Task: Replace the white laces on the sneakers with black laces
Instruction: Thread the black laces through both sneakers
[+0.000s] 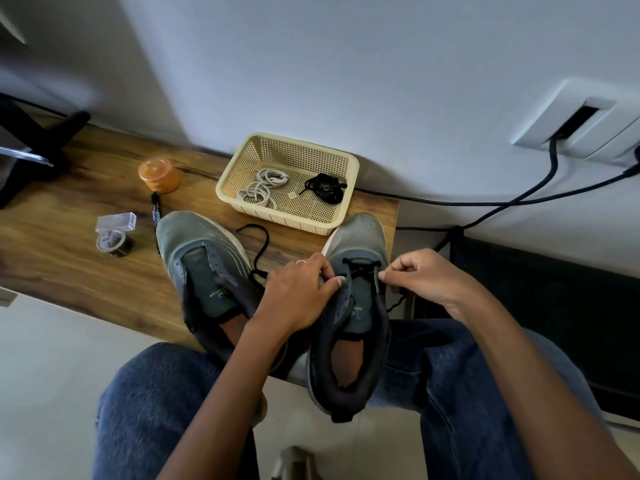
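Left hand (298,296) gripping grey mesh sneaker (353,306), right hand (420,277) pinching thin black lace (360,266) at the eyelets.

A single head-worn wide-angle camera looks steeply down and forward from close above the lap, onto the brown wooden worktop (69,216) against the wall.

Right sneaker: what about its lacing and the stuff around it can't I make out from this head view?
- Right sneaker: the left hand covers the left eyelets, so how far the black lace is threaded is unclear.
- Lace ends: hidden inside each hand's grip; right hand.
- Left sneaker: its heel is hidden behind the left forearm.
- Marker print: too small to read.
- Black stand: cut off by the left edge.
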{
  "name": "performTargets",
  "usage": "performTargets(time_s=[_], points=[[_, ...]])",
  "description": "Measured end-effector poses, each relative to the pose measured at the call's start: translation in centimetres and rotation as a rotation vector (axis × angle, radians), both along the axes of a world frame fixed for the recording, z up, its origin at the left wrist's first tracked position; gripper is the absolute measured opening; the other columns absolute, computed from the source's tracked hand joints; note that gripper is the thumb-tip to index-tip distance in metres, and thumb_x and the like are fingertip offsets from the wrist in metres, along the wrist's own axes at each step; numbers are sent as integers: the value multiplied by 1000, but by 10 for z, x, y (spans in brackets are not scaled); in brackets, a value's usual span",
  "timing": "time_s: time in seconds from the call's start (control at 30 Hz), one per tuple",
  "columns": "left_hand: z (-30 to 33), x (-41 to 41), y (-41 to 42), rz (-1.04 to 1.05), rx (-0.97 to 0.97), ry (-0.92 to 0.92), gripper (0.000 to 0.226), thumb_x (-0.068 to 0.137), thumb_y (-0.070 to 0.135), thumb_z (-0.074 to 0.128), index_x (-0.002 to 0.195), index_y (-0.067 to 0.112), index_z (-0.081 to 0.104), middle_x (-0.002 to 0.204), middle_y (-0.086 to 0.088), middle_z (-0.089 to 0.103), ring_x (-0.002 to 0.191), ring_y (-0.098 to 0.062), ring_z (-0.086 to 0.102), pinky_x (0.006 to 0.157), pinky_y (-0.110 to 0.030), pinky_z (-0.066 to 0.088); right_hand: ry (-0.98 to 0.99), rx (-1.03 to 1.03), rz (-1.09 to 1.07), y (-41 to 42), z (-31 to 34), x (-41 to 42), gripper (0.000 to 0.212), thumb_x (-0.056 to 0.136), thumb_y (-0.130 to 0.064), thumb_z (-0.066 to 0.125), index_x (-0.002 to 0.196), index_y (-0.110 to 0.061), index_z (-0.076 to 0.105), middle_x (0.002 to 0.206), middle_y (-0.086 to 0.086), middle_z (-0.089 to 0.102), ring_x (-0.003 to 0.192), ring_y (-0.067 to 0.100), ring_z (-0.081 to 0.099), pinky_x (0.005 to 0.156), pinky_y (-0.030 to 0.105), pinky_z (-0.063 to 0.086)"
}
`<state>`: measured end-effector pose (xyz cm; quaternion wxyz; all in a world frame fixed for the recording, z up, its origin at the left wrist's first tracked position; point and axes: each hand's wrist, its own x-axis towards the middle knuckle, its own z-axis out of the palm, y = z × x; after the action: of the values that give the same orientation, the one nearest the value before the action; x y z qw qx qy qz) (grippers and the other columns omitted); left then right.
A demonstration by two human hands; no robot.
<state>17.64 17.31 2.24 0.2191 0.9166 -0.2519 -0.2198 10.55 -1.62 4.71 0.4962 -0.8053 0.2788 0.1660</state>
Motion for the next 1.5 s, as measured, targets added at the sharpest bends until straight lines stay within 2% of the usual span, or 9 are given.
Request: performTargets(time_s=[0.1,0.33,0.5,0.7,0.97,1.1,1.2,1.37,1.5], points=[[2,0,-3,12,1,15,16,97,45,45,89,32,48,94,11,55,100,-14,49,84,-36,28,12,-14,-15,1,-1,1,18,87,-22,68,72,-12,68,78,2,65,77,10,57,75,26,43],[8,2,-4,151,-47,63,18,92,38,54,76,30,53,85,12,58,94,-15,53,91,-40,38,39,5,-80,1,-2,4,26,86,-15,61,87,11,65,78,11,57,74,18,48,71,30,39],[7,0,-5,164,-74,33,15,92,37,51,79,29,55,87,11,60,92,-15,54,89,-38,38,33,-3,-83,0,-4,4,24,84,-13,63,85,11,64,77,11,57,74,18,50,72,30,40],[-2,-5,-17,84,-249,-172,15,90,38,60,104,36,64,104,14,60,100,-10,53,82,-37,45,-28,-8,-62,2,0,2,4,83,-12,68,82,-9,71,75,3,66,72,11,59,78,27,47],[-4,-1,-21,-13,-219,-326,11,84,40,69,89,31,74,99,11,62,97,-15,52,74,-35,45,-33,-12,-48,3,2,1,6,83,-15,71,82,-9,71,86,15,71,79,18,64,89,36,52],[-6,-3,-21,-48,-181,-383,13,79,45,72,88,35,71,102,15,60,102,-13,46,82,-32,33,-43,-25,-19,4,2,0,6,81,-13,73,81,-7,72,84,17,72,75,18,64,85,35,53],[-7,-6,-23,-79,-167,-465,12,78,44,72,84,34,69,95,16,64,99,-12,48,85,-33,22,-63,-70,15,4,1,-1,5,80,-11,74,80,-7,71,79,16,71,69,16,61,74,29,51],[-10,-9,-25,-65,-169,-588,13,72,39,75,71,31,65,74,15,63,85,-12,53,87,-33,21,-152,-289,203,8,2,0,9,79,-11,71,73,-15,67,67,-3,64,60,7,56,55,13,42],[-11,-12,-27,-44,-172,-626,12,73,36,73,70,29,64,72,13,62,85,-14,55,89,-35,22,-247,-487,339,16,2,1,3,81,-12,67,79,-12,65,74,0,63,68,15,59,60,25,47]])
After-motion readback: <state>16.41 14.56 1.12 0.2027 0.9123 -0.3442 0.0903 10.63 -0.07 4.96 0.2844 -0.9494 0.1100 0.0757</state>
